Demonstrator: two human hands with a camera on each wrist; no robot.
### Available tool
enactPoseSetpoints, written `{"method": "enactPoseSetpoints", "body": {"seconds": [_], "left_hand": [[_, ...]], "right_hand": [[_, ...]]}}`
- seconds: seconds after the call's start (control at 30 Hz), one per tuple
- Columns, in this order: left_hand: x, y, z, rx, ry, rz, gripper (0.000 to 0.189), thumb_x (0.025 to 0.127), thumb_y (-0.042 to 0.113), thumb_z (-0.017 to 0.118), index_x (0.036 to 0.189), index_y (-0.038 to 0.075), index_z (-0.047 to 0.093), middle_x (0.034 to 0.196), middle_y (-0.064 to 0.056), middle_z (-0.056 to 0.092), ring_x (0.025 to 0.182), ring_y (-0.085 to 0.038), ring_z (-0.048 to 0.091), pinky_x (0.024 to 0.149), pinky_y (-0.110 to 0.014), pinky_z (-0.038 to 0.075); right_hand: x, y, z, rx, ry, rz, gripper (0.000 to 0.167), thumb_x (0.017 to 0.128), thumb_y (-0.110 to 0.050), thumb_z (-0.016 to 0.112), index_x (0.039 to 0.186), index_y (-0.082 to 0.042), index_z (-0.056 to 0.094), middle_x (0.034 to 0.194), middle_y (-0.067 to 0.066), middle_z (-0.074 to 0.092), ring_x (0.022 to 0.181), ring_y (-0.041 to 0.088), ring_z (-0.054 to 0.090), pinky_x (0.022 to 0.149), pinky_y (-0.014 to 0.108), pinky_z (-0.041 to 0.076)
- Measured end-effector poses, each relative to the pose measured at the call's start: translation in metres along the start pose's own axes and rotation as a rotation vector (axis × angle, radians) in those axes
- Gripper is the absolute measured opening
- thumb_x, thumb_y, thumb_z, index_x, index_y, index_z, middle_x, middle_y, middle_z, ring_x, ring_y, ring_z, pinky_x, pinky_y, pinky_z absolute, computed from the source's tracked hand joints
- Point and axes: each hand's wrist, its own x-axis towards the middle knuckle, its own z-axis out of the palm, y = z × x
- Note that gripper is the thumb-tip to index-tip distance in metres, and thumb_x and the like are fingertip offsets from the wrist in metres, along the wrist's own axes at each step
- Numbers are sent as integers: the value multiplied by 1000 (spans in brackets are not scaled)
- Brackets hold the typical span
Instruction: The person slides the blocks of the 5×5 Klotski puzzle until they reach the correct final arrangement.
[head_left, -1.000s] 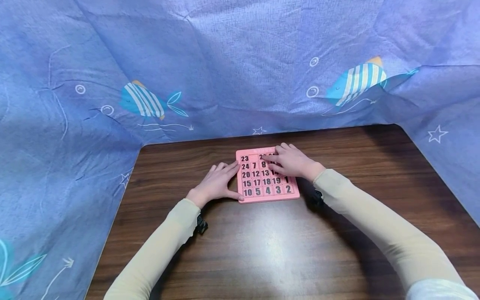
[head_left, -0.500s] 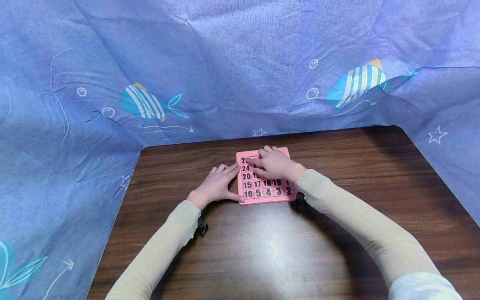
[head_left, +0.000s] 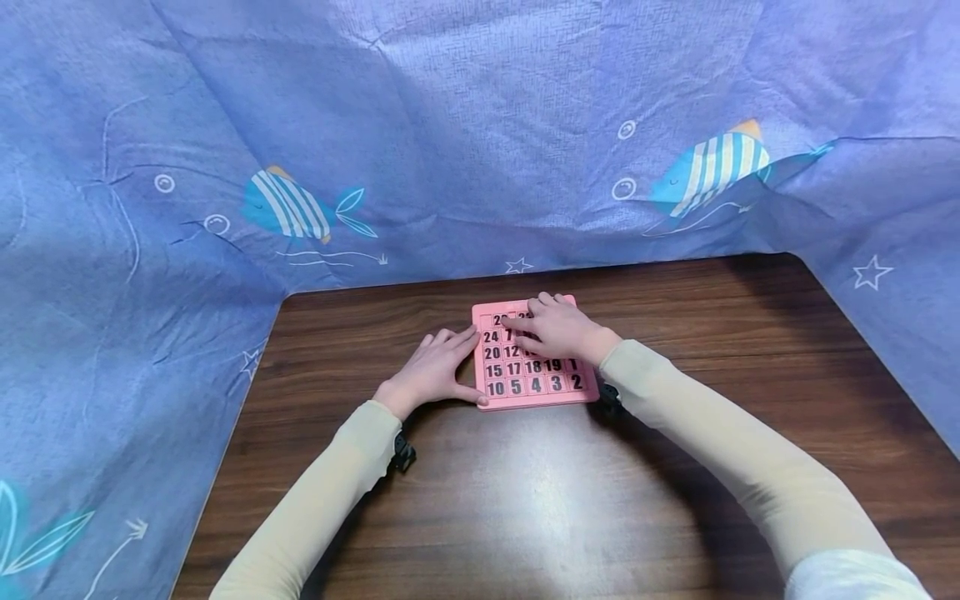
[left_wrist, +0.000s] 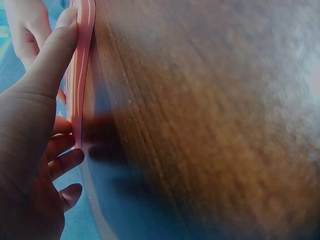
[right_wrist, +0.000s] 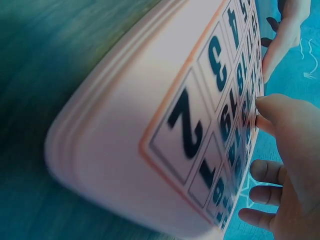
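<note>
A pink sliding number puzzle [head_left: 536, 402] lies flat on the table, its tiles printed with black numbers. My left hand [head_left: 432, 372] is at its left side, with the thumb at the near corner and the forefinger along the edge; the left wrist view shows the thumb [left_wrist: 62, 37] against the pink side. Over the upper rows is my right hand [head_left: 564, 329], its forefinger extended to a top-row tile [head_left: 498, 320]. That tile's number is partly hidden. The top-left cell [head_left: 486, 321] is a bare gap. Several upper-right tiles are covered by the right hand.
The dark wood-grain table [head_left: 465, 508] extends around the puzzle. Behind it and at both sides hangs a blue cloth [head_left: 465, 150] printed with striped fish. A small black device [head_left: 403, 452] sits at the left wrist, and another [head_left: 611, 400] at the right.
My right hand moved left across the top row, then slightly back right. The tile 23 has slid from the top-left cell into the gap beside it. My left hand stayed put.
</note>
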Motion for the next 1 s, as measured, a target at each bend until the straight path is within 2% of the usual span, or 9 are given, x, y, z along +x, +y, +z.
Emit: {"method": "enactPoseSetpoints", "body": {"seconds": [0.3,0.63,0.87,1.0], "left_hand": [[0,0,0,4,3,0,117,77,73,79,164,10,32,171,-8,28,137,-27,42,109,-46,34],[0,1,1,20,17,8,117,77,72,79,164,8,33,170,-9,29,135,-27,44,105,-45,35],[0,1,2,32,24,10,117,77,71,80,164,8,33,171,-9,29,136,-28,44,105,-45,35],[0,0,3,27,27,14,117,77,71,80,164,9,33,171,-9,29,135,-28,44,104,-45,35]], "right_hand": [[-9,7,0,-14,34,-9,46,105,-40,59,148,-27,62,97,10,56,93,29,46,82,45,39],[-10,-10,2,-28,10,-73,50,105,-44,56,153,-29,56,113,13,62,110,31,53,98,53,42],[-9,-19,5,-65,9,-113,49,106,-44,54,152,-29,57,106,7,61,105,27,54,98,51,44],[-9,-18,5,-31,1,-88,49,107,-43,54,153,-29,56,109,8,62,106,27,53,97,52,43]]}}
